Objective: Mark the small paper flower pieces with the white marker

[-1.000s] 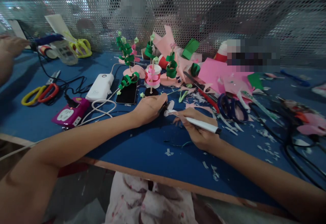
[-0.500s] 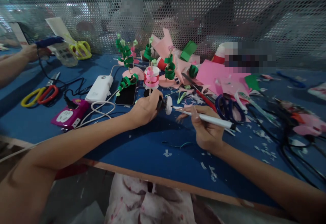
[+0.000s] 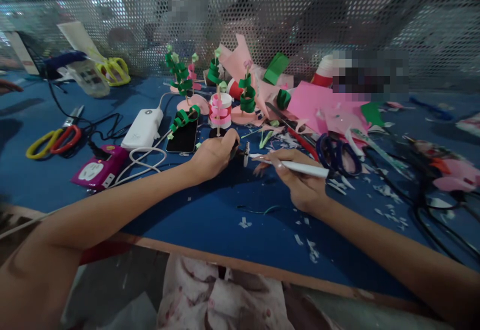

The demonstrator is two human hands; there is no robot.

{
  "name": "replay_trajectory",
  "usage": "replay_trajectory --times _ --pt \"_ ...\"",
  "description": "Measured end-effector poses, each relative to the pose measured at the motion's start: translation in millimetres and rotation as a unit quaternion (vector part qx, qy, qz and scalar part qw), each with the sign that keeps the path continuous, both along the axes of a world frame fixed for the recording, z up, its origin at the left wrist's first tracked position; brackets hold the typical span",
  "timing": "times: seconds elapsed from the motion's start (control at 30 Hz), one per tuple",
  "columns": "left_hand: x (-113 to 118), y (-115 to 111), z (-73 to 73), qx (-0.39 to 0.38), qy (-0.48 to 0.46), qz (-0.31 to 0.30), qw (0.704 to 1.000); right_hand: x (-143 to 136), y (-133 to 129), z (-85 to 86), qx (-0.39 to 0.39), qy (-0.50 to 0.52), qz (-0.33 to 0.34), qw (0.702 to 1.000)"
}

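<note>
while the left hand (image 3: pixel 213 157) keeps a small dark piece (image 3: pixel 235 148) pinched in curled fingers, the right hand (image 3: pixel 303 182) grasps a white pen (image 3: pixel 305 169), its tip aimed left at a thin white disc (image 3: pixel 246 155). step in hand: pen work on the disc, by the look of it. next move seems to call for a steady left grip and a light, controlled tip. contact between tip and disc: cannot tell. disc sits just right of the left fingers, over the blue table (image 3: pixel 210 220), turned nearly edge-on; small, pale, darker marks too small to read. its join to the dark piece is unclear.
</note>
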State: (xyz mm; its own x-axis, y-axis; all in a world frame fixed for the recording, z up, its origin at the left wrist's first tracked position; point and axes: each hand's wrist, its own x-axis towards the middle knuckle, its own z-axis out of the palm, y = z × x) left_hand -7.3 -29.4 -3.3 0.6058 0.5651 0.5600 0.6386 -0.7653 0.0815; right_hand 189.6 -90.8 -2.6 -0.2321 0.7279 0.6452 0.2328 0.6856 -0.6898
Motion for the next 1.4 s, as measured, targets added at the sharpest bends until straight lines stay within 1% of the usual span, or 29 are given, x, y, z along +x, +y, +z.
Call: replay_trajectory --times 0.1,0.2,0.27,0.4,0.5,0.57,0.7,0.9,1.07,1.23,1.4 --pt "-0.5 2.9 0.1 0.027 -0.007 -0.033 0.999 -0.4 3.6 1.0 -0.027 0.018 0.013 0.999" --pt "0.3 5.2 -1.1 0.057 -0.021 -0.053 0.997 0.6 9.1 -0.2 -0.083 0.057 0.053 0.994" --pt "1.2 6.1 -1.8 0.063 -0.021 -0.047 0.997 0.9 12.7 -2.2 -0.117 0.095 0.065 0.986" --pt "1.9 5.9 -1.0 0.037 -0.008 -0.023 0.999 -0.1 15.8 -4.4 -0.154 0.139 0.053 0.977" --pt "1.9 5.7 -0.3 0.034 -0.001 -0.022 0.999 -1.2 15.1 -3.3 -0.187 0.144 0.074 0.969" --pt "2.3 6.3 -0.5 0.035 0.005 -0.019 0.999 -1.7 14.4 -2.1 -0.202 0.139 0.074 0.967" --pt "3.2 8.4 -1.0 0.014 0.016 -0.006 1.000 -2.6 14.0 0.0 -0.190 0.149 0.040 0.970" --pt "3.3 9.6 0.2 -0.002 0.015 -0.001 1.000 -4.7 12.9 2.2 -0.196 0.121 0.028 0.973" --pt "3.6 10.9 1.2 -0.012 0.009 0.007 1.000 -6.3 12.5 4.4 -0.176 0.148 0.017 0.973" --pt "4.7 11.1 2.9 -0.032 0.005 0.019 0.999 -5.9 12.9 5.5 -0.211 0.126 0.027 0.969" --pt "7.0 11.5 5.3 -0.056 0.022 0.048 0.997 -3.0 18.8 -1.0 -0.247 0.136 0.039 0.959"
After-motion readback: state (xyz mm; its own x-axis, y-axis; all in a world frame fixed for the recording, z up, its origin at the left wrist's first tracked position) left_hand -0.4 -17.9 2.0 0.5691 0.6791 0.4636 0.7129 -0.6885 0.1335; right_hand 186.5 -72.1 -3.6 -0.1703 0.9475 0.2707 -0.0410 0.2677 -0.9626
